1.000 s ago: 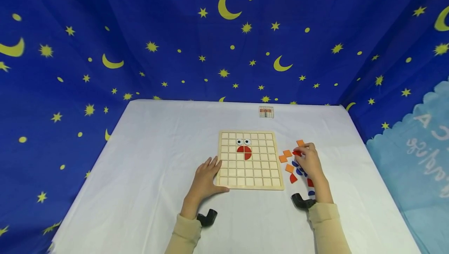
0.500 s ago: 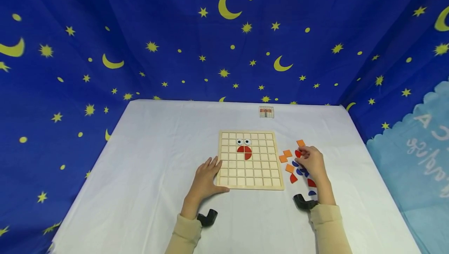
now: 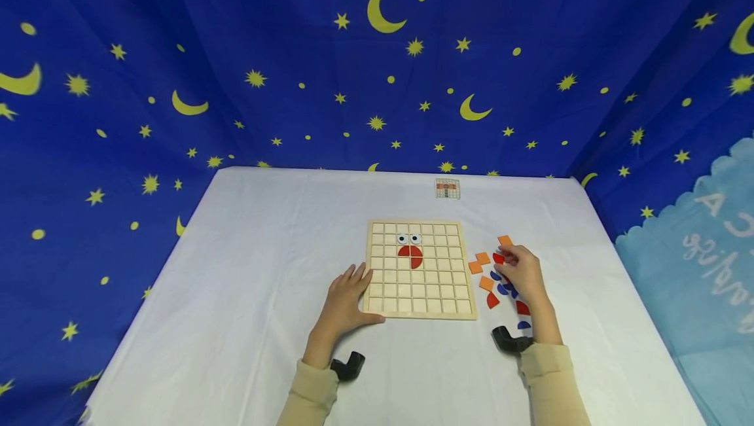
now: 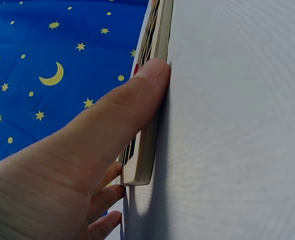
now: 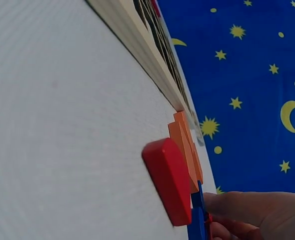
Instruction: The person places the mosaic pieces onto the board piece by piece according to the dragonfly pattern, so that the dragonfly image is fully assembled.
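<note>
My left hand (image 3: 343, 298) steadies the near left corner of a wooden grid board (image 3: 470, 313), its fingers straight along the left side and the thumb (image 4: 137, 95) extended against the front edge. On the board sit two round eye pieces (image 3: 409, 239) above red quarter-circle pieces (image 3: 416, 261). To the right of the board, my right hand (image 3: 524, 275) pinches another red quarter-circle piece (image 3: 498, 258) between thumb and fingers, low over the loose pieces. Blue pieces (image 3: 502, 289) lie partly hidden under that hand.
Orange squares (image 3: 486, 283) and a red quarter circle (image 5: 167, 180) lie beside the board's right edge. A small pattern card (image 3: 448, 188) is at the back of the white table (image 3: 265, 249). Black wrist mounts (image 3: 349, 367) show at both wrists. A blue star curtain (image 3: 294, 40) stands behind.
My right hand has shifted slightly right and down from its place a second ago, and the red quarter circle at its fingertips has turned a little. My left hand and the board have stayed still.
</note>
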{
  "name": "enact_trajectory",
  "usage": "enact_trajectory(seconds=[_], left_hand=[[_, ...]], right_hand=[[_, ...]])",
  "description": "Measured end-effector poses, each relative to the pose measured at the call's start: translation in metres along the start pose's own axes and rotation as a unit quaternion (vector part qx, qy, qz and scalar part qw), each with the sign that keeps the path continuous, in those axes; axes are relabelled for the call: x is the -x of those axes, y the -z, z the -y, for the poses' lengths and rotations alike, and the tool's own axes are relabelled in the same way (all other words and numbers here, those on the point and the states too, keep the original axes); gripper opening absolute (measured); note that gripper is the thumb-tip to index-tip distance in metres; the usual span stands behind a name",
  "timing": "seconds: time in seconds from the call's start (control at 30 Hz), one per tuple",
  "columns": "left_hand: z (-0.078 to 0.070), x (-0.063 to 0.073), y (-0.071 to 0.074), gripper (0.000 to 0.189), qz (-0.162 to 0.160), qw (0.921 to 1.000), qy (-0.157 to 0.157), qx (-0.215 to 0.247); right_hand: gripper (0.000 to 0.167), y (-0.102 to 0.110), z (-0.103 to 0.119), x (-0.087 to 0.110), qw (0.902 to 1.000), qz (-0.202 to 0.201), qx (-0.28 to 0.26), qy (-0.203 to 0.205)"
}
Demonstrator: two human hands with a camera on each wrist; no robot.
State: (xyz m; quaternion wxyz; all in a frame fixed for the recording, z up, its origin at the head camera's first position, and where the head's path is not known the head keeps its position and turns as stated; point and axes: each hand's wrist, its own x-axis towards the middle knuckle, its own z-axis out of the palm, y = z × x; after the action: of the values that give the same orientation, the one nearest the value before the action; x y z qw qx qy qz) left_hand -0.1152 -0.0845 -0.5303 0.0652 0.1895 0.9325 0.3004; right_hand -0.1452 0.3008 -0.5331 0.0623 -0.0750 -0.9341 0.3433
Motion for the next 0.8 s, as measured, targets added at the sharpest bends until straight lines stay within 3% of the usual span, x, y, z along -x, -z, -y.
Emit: enact_trajectory(seconds=[0.8], left_hand=[[0.0008, 0.0015, -0.0003, 0.101, -0.004, 1.0000, -0.005, 0.001]], right_hand=[[0.036, -0.0015, -0.0019, 0.0006, 0.9996, -0.025, -0.008, 0.005]])
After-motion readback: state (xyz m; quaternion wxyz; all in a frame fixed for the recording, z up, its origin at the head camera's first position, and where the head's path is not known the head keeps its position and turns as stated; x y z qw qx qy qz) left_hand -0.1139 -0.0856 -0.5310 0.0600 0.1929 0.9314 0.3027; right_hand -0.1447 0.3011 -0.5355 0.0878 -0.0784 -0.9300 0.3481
